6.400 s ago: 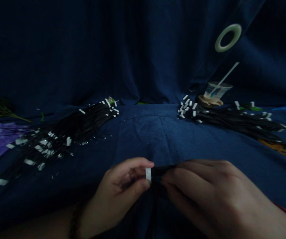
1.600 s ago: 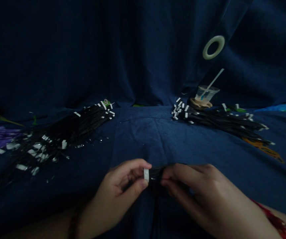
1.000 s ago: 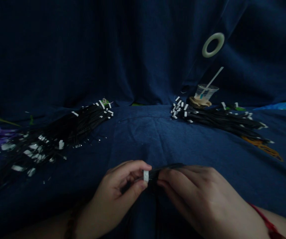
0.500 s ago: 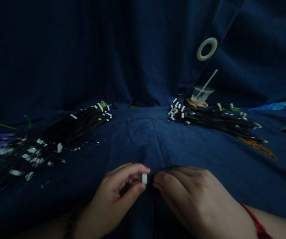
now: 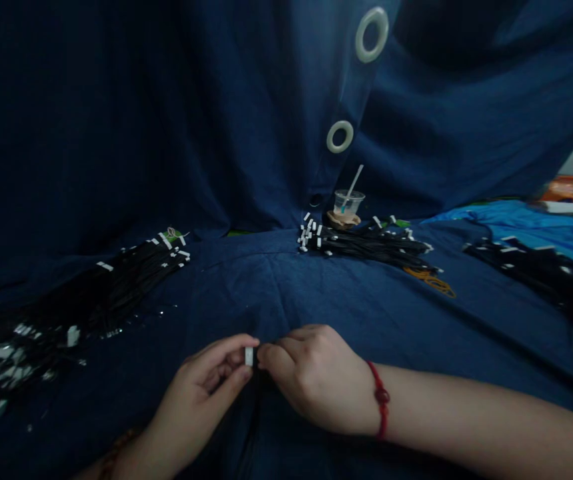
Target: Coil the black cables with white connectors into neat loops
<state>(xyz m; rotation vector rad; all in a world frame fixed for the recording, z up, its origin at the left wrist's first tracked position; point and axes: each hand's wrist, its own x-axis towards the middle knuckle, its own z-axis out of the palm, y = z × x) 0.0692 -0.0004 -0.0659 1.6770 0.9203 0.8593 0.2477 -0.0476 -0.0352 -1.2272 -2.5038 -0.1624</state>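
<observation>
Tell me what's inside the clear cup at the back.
A thin white stick leans out of the clear cup, its lower end bluish. Whether the cup holds liquid is too small and dim to tell.

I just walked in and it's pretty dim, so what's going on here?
A person works over a blue cloth. Their left hand pinches a small white piece between thumb and forefinger. The right hand meets it with curled fingers, its grip hidden. Below them hang black strands. A white-tipped wire bundle lies at left, a second bundle behind, by a plastic cup.
</observation>
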